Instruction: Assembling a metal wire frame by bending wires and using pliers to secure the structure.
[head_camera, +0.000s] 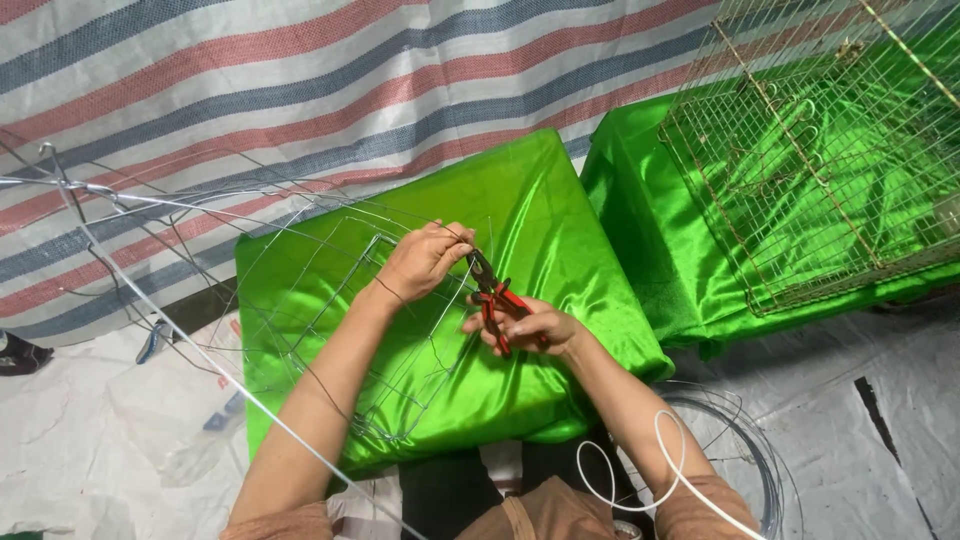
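My left hand (421, 260) pinches a thin wire on a wire frame (330, 300) that lies across a shiny green cushion (520, 210). My right hand (528, 327) grips red-handled pliers (493, 295), whose dark jaws point up toward the fingertips of my left hand and meet the wire there. Both hands work over the middle of the cushion, close together.
A gold wire-mesh cage (820, 150) sits on a second green-covered block (640, 200) at the right. Loose wires (120, 210) spread at the left over a striped tarp (300, 80). A coil of wire (740, 450) and a white cord (650, 470) lie near my right arm.
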